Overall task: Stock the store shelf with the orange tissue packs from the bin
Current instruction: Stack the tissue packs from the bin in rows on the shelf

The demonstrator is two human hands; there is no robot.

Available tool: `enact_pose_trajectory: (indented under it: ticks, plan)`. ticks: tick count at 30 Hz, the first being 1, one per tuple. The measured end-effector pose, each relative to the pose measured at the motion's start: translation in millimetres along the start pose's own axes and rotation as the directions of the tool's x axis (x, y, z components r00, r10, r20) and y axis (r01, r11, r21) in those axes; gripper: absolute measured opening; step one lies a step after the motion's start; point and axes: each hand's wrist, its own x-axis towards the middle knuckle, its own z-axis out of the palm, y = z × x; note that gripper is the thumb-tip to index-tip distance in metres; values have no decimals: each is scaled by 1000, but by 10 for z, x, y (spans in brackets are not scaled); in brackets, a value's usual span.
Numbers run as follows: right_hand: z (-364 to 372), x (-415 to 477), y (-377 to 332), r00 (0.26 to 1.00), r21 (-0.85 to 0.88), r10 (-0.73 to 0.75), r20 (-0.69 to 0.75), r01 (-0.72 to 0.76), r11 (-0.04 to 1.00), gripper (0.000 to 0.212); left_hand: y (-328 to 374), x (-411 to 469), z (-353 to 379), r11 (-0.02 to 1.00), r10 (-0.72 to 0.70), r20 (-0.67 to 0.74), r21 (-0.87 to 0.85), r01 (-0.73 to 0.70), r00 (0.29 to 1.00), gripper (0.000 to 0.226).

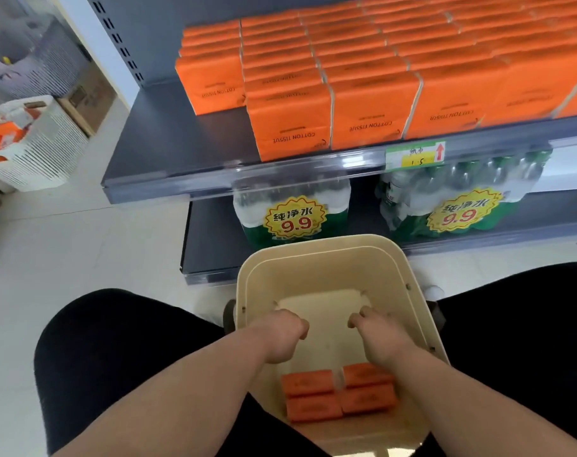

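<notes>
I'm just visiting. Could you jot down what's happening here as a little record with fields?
setting: store shelf, left end bare
stocked: shelf tissue packs, orange, in rows
bin: beige bin on the floor
left in bin: four orange packs, at the near side
hands: left hand and right hand inside the bin, fingers curled, holding nothing
below: bottled water packs

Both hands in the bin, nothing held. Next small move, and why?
Probably draw both hands back and down onto the orange packs. The left hand and right hand are curled and empty over the bare floor of the bin; the four packs lie nearer the body, under the wrists. The shelf has bare space at its left.
</notes>
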Motion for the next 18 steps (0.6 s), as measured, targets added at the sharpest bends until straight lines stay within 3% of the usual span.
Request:
enact_pose_trajectory:
  ticks: [9, 18]
  plan:
    - [572, 201, -69, 961, -72, 12, 275, 9, 997, 39, -15, 422, 93, 999, 18, 83, -42, -14, 996, 37]
    - [783, 328, 75, 939, -85, 79, 335, -54, 995, 42, -50, 582, 235, 997, 41, 145, -65, -32, 989, 36]
